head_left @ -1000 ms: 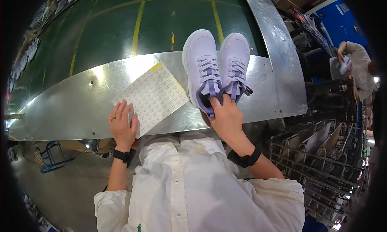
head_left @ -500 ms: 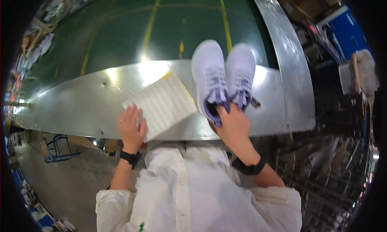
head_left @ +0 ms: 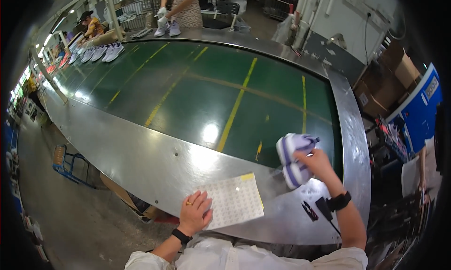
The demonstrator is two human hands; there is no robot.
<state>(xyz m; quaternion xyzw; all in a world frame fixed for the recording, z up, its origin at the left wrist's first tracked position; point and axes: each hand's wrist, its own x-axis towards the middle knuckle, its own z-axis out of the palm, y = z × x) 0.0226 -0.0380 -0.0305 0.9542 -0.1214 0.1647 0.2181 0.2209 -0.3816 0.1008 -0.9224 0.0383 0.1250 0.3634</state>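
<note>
My right hand (head_left: 315,164) is closed on a pair of white and lavender sneakers (head_left: 293,175), gripped together near their openings. The pair is tipped sideways where the green belt meets the metal ledge, and it is slightly blurred. On the ledge lies a white sheet of small repeated printed marks (head_left: 237,202) with a yellow strip along its edge. The fingers of my left hand (head_left: 193,214) lie flat across the sheet's left edge. A small black and red item (head_left: 310,211) rests on the metal, close to my right wrist.
The green conveyor belt (head_left: 202,103) with yellow lines stretches away to the left, framed by metal ledges. Several sneakers (head_left: 101,52) stand at its far left. Across the belt, a person's gloved hands (head_left: 162,17) are at another pair. A blue-framed stool (head_left: 70,164) stands left.
My view has swung up and left. The sneakers, earlier upright with toes pointing away, are now tipped sideways and farther to the right. My left hand stays at the sheet's left edge.
</note>
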